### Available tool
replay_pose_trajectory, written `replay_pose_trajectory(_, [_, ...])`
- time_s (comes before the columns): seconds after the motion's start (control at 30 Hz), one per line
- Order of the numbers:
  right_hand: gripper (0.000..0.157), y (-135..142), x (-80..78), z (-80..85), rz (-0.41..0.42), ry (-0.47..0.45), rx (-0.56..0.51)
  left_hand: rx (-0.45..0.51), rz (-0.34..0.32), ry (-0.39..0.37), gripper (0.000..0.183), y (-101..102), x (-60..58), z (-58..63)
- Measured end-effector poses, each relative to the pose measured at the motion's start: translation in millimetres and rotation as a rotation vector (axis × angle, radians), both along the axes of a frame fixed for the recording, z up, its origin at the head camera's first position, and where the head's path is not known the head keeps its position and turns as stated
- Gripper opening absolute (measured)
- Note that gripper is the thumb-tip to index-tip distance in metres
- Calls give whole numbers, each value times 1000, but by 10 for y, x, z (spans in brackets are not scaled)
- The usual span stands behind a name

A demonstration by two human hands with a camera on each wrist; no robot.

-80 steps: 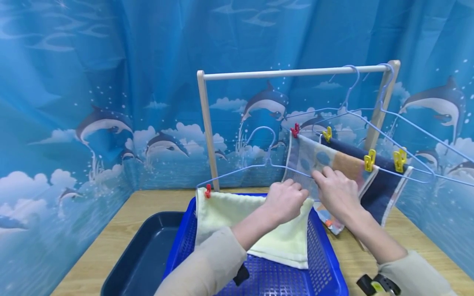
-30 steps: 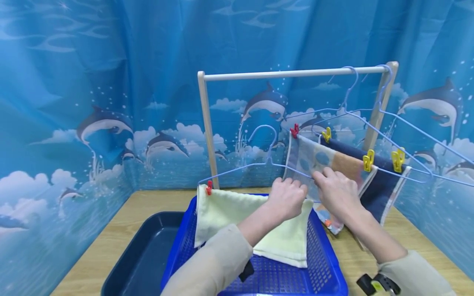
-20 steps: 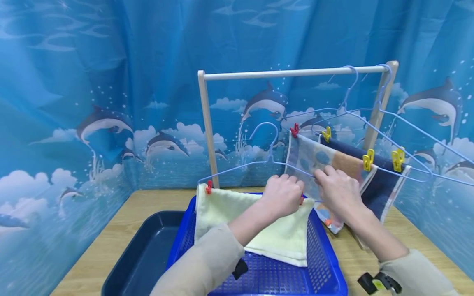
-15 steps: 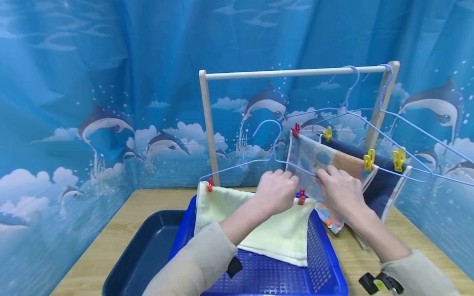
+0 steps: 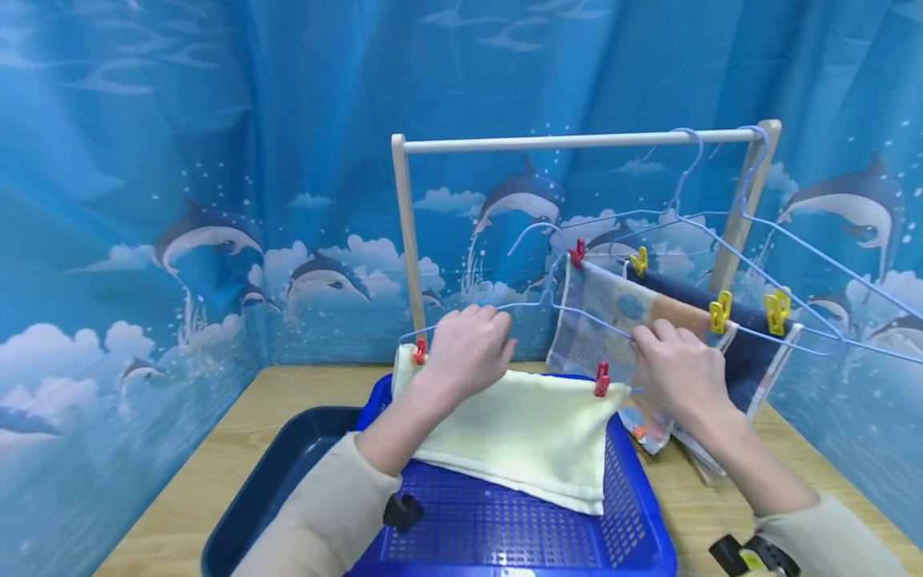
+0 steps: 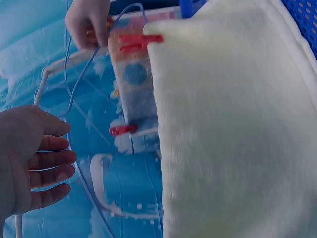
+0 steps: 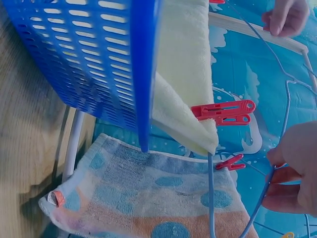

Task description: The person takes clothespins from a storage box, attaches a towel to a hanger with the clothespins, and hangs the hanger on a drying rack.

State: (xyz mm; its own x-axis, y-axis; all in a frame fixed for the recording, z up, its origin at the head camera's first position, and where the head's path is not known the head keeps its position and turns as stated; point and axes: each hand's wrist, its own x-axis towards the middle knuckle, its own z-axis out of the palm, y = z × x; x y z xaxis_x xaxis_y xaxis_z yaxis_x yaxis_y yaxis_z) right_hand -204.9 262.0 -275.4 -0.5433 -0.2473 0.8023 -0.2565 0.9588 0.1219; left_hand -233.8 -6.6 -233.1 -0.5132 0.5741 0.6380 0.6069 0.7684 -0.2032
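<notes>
A pale yellow towel (image 5: 519, 433) hangs folded over a light-blue wire hanger (image 5: 587, 314), with a red clothespin (image 5: 602, 379) near its right end and another red clothespin (image 5: 419, 351) near its left. My right hand (image 5: 681, 373) pinches the hanger's right arm between thumb and fingers, as the right wrist view also shows. My left hand (image 5: 465, 353) is beside the hanger's left arm; in the left wrist view its fingers (image 6: 52, 159) are loosely bent with nothing between them. The hanger's hook (image 5: 537, 228) points up and is off the rail.
A rack with a white rail (image 5: 541, 143) stands behind. Two hangers on its right carry a patterned towel (image 5: 609, 304) and a dark blue towel (image 5: 743, 373), held by yellow and red clothespins. Below are a blue basket (image 5: 642, 497) and a dark tray (image 5: 267, 473) on the wooden table.
My left hand has let go of the right red clothespin, now in plain view on the towel, and moved left. My right hand and the hanger have shifted slightly right.
</notes>
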Motion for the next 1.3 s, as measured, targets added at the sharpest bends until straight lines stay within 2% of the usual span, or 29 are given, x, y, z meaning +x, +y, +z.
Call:
replay_pose_trajectory(0.17, [8, 60, 35, 43, -6, 1, 14, 137, -25, 75, 8, -314, -72, -8])
replay_pose_trajectory(0.37, [10, 151, 57, 108, -18, 56, -20, 231, -30, 155, 6, -608, -138, -27])
replay_pose_trajectory(0.47, [10, 196, 82, 149, -40, 47, -39, 262, -9, 155, 6, -720, -169, -34])
replay_pose_trajectory(0.63, [16, 293, 122, 213, -78, 29, -36, 286, 55, 103, 7, -855, -231, -64])
replay_pose_trajectory(0.77, [15, 361, 154, 257, -81, 38, -49, 284, 86, 76, 7, -905, -302, -115])
replay_pose_trajectory(0.87, [11, 410, 191, 295, -99, 11, -70, 260, 95, 72, 7, -901, -376, -156])
replay_pose_trajectory(1.03, [10, 500, 237, 359, -139, -12, -83, 186, 113, 107, 12, -850, -504, -209])
replay_pose_trajectory(1.2, [9, 580, 254, 422, -166, -27, -72, 135, 182, 136, 15, -801, -579, -253])
replay_pose_trajectory(1.3, [8, 607, 262, 481, -188, -42, -62, 133, 231, 95, 13, -771, -585, -259])
